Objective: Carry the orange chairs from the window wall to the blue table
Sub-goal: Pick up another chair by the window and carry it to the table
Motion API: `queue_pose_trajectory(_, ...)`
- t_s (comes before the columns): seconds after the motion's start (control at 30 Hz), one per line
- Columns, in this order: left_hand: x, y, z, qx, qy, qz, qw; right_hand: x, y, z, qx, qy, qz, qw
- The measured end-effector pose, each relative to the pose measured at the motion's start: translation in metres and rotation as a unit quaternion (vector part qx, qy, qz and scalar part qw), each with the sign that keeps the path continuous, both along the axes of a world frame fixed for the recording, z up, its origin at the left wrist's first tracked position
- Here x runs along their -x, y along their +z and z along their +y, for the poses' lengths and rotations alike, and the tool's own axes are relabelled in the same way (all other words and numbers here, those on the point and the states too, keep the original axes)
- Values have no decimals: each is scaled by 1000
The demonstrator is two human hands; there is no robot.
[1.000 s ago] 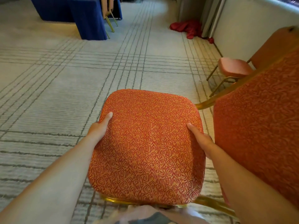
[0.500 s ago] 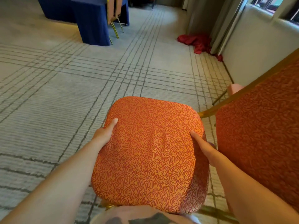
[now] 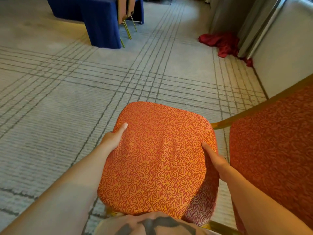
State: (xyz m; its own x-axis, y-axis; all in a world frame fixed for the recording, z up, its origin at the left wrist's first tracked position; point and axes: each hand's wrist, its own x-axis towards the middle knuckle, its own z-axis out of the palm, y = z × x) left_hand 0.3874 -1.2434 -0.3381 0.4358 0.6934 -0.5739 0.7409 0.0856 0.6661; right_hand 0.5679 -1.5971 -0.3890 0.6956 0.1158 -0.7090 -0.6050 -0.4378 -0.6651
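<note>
One orange swirl-patterned cushioned chair, gold-framed, held close to the body.
Left hand and right hand each clasp a seat edge, thumb on top, fingers wrapped under. Beyond lies one crumpled red cloth; farthest, two gold-legged chairs stand beside one blue-draped bench.

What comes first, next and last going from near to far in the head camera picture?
orange chair seat, held at its sides by the left hand and right hand → lined carpet → blue table
</note>
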Motion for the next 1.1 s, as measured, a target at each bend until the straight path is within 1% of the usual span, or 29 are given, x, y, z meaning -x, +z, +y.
queue_pose_trajectory(0.03,-23,5,16,-8,-10,6,1000,-17,7,16,-2,-9,-12,1000)
queue_pose_trajectory(0.13,-101,8,72,-20,-13,-16,1000,-78,24,71,-17,-20,-34,999)
queue_pose_trajectory(0.3,-210,28,139,-45,-20,-35,998,-177,54,142,-37,-30,-71,996)
queue_pose_trajectory(0.43,-292,35,189,-48,-30,-34,998,-249,60,185,-23,-54,-64,996)
queue_pose_trajectory(0.6,-393,10,231,-29,-34,-23,999,-346,50,232,9,-51,-49,997)
queue_pose_trajectory(0.67,-439,8,250,-24,-38,-18,999,-393,51,254,19,-46,-59,997)
queue_pose_trajectory(0.83,-566,20,308,-16,-25,-24,999,-524,67,312,19,-34,-57,998)
queue_pose_trajectory(0.93,-621,17,340,-13,-13,-22,1000,-591,66,348,23,-27,-51,998)
queue_pose_trajectory(1.1,-700,20,408,-21,0,-10,1000,-675,67,423,7,10,-52,999)
